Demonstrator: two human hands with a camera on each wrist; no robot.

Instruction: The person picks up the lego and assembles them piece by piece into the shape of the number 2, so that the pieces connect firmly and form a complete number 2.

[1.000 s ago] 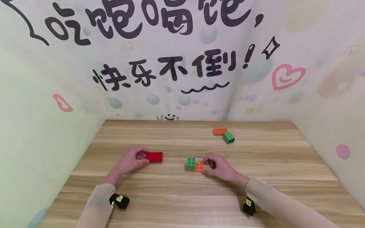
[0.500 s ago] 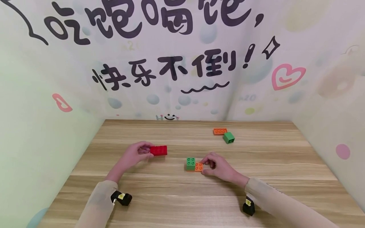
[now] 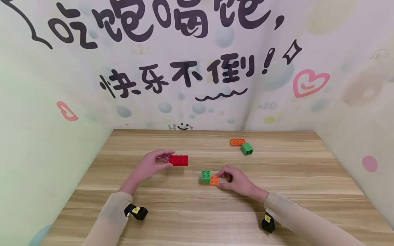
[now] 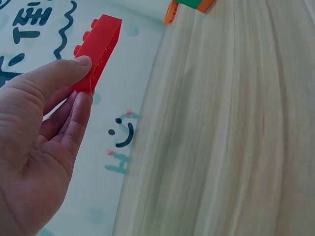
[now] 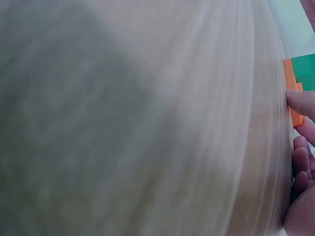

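My left hand (image 3: 151, 165) pinches a red toy building brick (image 3: 179, 160) by its left end, thumb on the near side. The brick (image 4: 101, 51) is held up above the table, its row of studs showing at the left in the left wrist view. My right hand (image 3: 236, 180) pinches the right end of a flat orange building plate (image 3: 214, 180), which lies on the table. On the left half of that plate sits a green square brick (image 3: 205, 176), studs up. The right wrist view catches the thumb (image 5: 301, 102) against the orange plate's edge.
Farther back on the wooden table (image 3: 197, 215), a second orange plate (image 3: 237, 142) lies with its hollow underside up. A second green brick (image 3: 247, 149) lies tipped against its corner. A printed wall (image 3: 172, 112) rises behind the table's far edge.
My left hand has lifted the red brick and carried it rightward and slightly away, closer to the green brick. The right hand and the orange plate have barely moved.
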